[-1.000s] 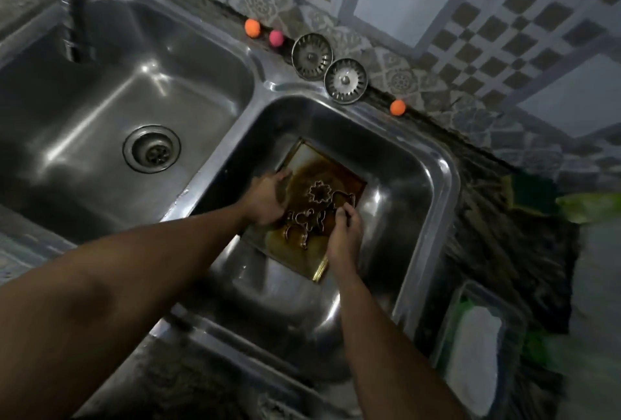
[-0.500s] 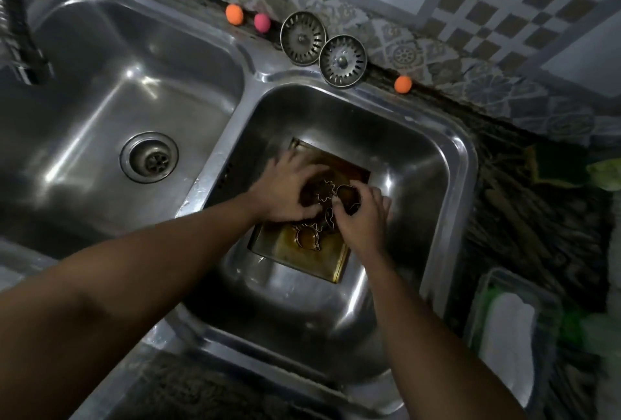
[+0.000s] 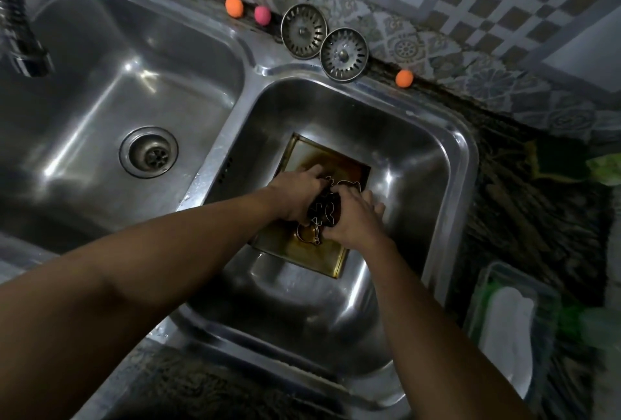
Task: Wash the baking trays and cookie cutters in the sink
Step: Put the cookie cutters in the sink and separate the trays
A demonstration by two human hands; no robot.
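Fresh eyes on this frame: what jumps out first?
The left hand and right hand meet on a cluster of cookie cutters atop a brown-stained baking tray in the right sink basin. Behind it, two sink strainers lean against the tiled wall, flanked by orange and pink balls.

Both bare forearms are extended toward the centre of the frame, the left from the lower left, the right from the bottom edge. The left hand [image 3: 295, 194] is curled, knuckles up, round the cookie cutters [image 3: 324, 213]. The right hand [image 3: 356, 221] is set against them from the right, fingers [image 3: 376, 208] stretched outward; whether anything is pinched cannot be told.
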